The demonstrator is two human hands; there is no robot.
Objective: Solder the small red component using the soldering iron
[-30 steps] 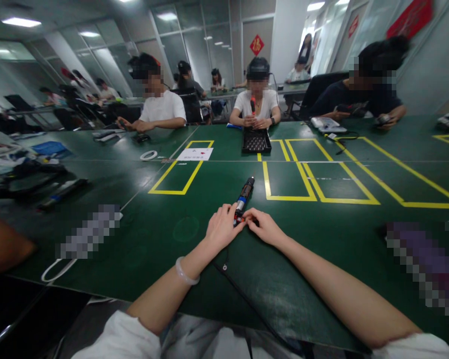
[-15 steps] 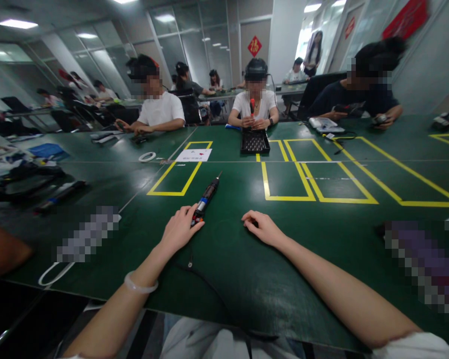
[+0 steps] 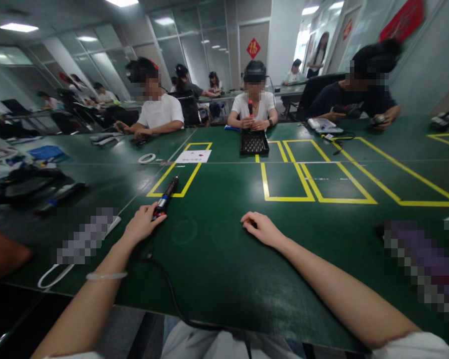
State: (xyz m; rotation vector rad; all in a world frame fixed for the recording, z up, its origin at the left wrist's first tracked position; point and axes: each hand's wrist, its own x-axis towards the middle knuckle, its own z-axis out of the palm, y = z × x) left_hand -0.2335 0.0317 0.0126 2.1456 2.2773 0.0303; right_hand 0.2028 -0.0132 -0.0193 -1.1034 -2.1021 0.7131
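Observation:
A black electric screwdriver (image 3: 166,195) with a red and blue end lies on the green table (image 3: 224,249), its tip pointing away over a yellow tape line. My left hand (image 3: 140,224) grips its near end, fingers closed round it; a pale bangle sits on that wrist. A black cable (image 3: 172,294) runs from the tool back toward me. My right hand (image 3: 260,227) rests on the table to the right, fingers curled loosely, holding nothing I can see.
Yellow tape rectangles (image 3: 284,182) mark the table. A black tray (image 3: 254,142) and a white card (image 3: 194,156) lie farther off. Several people sit across the table. Clutter and dark tools (image 3: 58,194) lie at the left; a white cable loop (image 3: 56,271) is near the front edge.
My left hand has dragged the screwdriver leftward across the table, away from my right hand, which let go of it and stayed in place.

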